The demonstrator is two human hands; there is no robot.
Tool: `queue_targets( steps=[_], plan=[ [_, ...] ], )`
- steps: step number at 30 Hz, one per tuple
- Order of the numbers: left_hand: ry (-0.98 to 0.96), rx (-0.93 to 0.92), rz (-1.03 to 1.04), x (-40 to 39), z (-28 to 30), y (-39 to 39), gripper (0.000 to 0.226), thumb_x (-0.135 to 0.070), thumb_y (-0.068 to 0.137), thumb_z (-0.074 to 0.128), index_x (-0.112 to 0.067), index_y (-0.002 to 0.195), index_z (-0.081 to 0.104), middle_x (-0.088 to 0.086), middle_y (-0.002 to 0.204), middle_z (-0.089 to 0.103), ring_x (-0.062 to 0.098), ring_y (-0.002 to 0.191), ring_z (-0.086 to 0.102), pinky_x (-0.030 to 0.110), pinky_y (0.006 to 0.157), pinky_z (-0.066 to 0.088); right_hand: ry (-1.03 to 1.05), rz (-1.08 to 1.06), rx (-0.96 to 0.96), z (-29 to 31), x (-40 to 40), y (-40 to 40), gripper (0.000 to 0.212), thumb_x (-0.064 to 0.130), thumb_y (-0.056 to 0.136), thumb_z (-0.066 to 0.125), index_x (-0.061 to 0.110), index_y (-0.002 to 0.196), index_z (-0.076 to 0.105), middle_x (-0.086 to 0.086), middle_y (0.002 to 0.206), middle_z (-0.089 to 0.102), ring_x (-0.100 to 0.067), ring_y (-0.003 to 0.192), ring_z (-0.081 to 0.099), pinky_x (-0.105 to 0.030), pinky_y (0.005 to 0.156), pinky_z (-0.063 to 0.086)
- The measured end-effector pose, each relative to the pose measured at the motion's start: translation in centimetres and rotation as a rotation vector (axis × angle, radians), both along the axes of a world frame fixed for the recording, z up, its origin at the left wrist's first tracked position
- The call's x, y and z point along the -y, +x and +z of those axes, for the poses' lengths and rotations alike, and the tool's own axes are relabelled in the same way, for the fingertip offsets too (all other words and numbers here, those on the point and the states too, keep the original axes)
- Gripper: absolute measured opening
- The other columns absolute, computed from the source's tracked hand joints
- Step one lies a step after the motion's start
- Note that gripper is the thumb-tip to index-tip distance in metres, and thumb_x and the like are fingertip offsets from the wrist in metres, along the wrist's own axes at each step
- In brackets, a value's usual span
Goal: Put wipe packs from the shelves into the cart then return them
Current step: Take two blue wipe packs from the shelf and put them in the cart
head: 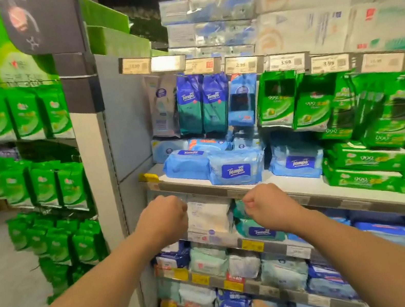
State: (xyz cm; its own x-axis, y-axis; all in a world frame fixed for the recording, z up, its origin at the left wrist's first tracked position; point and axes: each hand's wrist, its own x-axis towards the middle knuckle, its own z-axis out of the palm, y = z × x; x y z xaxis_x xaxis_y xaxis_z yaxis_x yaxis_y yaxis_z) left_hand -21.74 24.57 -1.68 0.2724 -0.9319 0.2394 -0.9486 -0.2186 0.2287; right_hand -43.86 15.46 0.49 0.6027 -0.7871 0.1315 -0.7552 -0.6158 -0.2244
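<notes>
Both fists were curled, gripping nothing: my left hand and right hand hung mid-frame before the shelf edge. Blue wipe packs lay on that shelf just above them, centre frame; green packs sat right.

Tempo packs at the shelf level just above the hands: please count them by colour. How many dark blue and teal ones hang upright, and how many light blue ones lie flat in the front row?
Hanging dark blue and teal Tempo packs: 2
Flat light blue Tempo packs in the front row: 3
Total: 5
</notes>
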Motion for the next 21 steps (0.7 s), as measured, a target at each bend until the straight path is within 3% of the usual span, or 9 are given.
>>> queue_targets(
  steps=[4, 7, 9, 13, 14, 16, 17, 19, 21],
  plan=[
    [-0.05, -0.023, -0.061, 6.2, -2.8, -0.3, 0.025, -0.014, 0.087, 0.055, -0.011, 0.063, 0.048, 0.009, 0.069, 0.064, 0.034, 0.076, 0.063, 0.036, 0.064, 0.054, 0.027, -0.106, 0.098, -1.9, 5.7, -1.4, 0.044, 0.013, 0.092, 0.058, 0.017, 0.056, 0.033, -0.002, 0.058, 0.035, -0.027, 0.07, 0.04, -0.037, 0.057, 0.027],
    [-0.112, -0.162, -0.043, 11.4, -4.2, 0.5, 0.025, -0.016, 0.082, 0.061, -0.012, 0.063, 0.044, 0.002, 0.064, 0.056, 0.032, 0.071, 0.056, 0.037, 0.059, 0.044, 0.098, -0.252, 0.317, -3.8, 11.2, -2.1, 0.037, 0.025, 0.087, 0.07, 0.017, 0.065, 0.042, -0.002, 0.063, 0.048, -0.024, 0.065, 0.046, -0.033, 0.057, 0.032],
    [-0.159, -0.279, -0.016, 15.1, -4.3, 2.0, 0.024, -0.022, 0.08, 0.068, -0.018, 0.067, 0.048, -0.002, 0.071, 0.057, 0.025, 0.072, 0.054, 0.036, 0.063, 0.044, 0.181, -0.335, 0.454, -4.8, 15.0, -1.7, 0.031, 0.035, 0.084, 0.078, 0.018, 0.08, 0.053, 0.001, 0.075, 0.054, -0.021, 0.072, 0.052, -0.032, 0.062, 0.039],
    [-0.277, -0.375, 0.092, 22.0, -3.6, 6.5, 0.019, -0.03, 0.084, 0.074, -0.019, 0.091, 0.06, 0.002, 0.098, 0.057, 0.022, 0.088, 0.056, 0.038, 0.085, 0.048, 0.292, -0.475, 0.74, -5.9, 21.8, 0.1, 0.066, 0.055, 0.08, 0.079, 0.013, 0.125, 0.055, -0.005, 0.118, 0.056, -0.023, 0.106, 0.059, -0.034, 0.092, 0.046],
    [-0.296, -0.376, 0.131, 23.5, -3.3, 7.8, 0.02, -0.03, 0.086, 0.073, -0.017, 0.095, 0.061, 0.004, 0.102, 0.057, 0.024, 0.09, 0.056, 0.039, 0.088, 0.047, 0.336, -0.501, 0.81, -6.1, 23.0, 0.7, 0.068, 0.059, 0.08, 0.077, 0.012, 0.125, 0.056, -0.006, 0.12, 0.058, -0.023, 0.108, 0.06, -0.037, 0.096, 0.048],
    [-0.307, -0.376, 0.215, 26.0, -2.7, 10.2, 0.025, -0.032, 0.088, 0.071, -0.013, 0.103, 0.064, 0.011, 0.107, 0.06, 0.03, 0.098, 0.059, 0.04, 0.091, 0.046, 0.438, -0.494, 0.938, -6.3, 24.7, 2.4, 0.051, 0.062, 0.081, 0.074, 0.018, 0.103, 0.061, -0.004, 0.106, 0.065, -0.018, 0.094, 0.063, -0.037, 0.088, 0.05],
    [-0.301, -0.374, 0.258, 27.0, -2.5, 11.3, 0.027, -0.034, 0.089, 0.07, -0.012, 0.105, 0.064, 0.013, 0.109, 0.063, 0.032, 0.102, 0.06, 0.04, 0.092, 0.046, 0.466, -0.498, 0.976, -6.6, 25.5, 3.1, 0.052, 0.068, 0.078, 0.074, 0.02, 0.096, 0.063, -0.003, 0.099, 0.069, -0.016, 0.089, 0.066, -0.038, 0.087, 0.053],
    [-0.275, -0.399, 0.334, 28.6, -2.6, 13.4, 0.034, -0.04, 0.09, 0.066, -0.01, 0.107, 0.064, 0.016, 0.112, 0.067, 0.035, 0.108, 0.06, 0.041, 0.093, 0.046, 0.484, -0.572, 1.049, -7.8, 27.0, 4.4, 0.083, 0.089, 0.058, 0.069, 0.019, 0.103, 0.069, -0.002, 0.101, 0.075, -0.022, 0.096, 0.071, -0.045, 0.096, 0.055],
    [-0.201, -0.464, 0.406, 29.7, -2.9, 14.9, 0.052, -0.055, 0.087, 0.058, -0.009, 0.113, 0.062, 0.018, 0.117, 0.068, 0.037, 0.112, 0.061, 0.043, 0.096, 0.048, 0.483, -0.613, 1.085, -8.6, 27.7, 4.9, 0.082, 0.087, 0.056, 0.071, 0.023, 0.106, 0.069, -0.001, 0.104, 0.076, -0.028, 0.101, 0.07, -0.048, 0.1, 0.053]
  ],
)
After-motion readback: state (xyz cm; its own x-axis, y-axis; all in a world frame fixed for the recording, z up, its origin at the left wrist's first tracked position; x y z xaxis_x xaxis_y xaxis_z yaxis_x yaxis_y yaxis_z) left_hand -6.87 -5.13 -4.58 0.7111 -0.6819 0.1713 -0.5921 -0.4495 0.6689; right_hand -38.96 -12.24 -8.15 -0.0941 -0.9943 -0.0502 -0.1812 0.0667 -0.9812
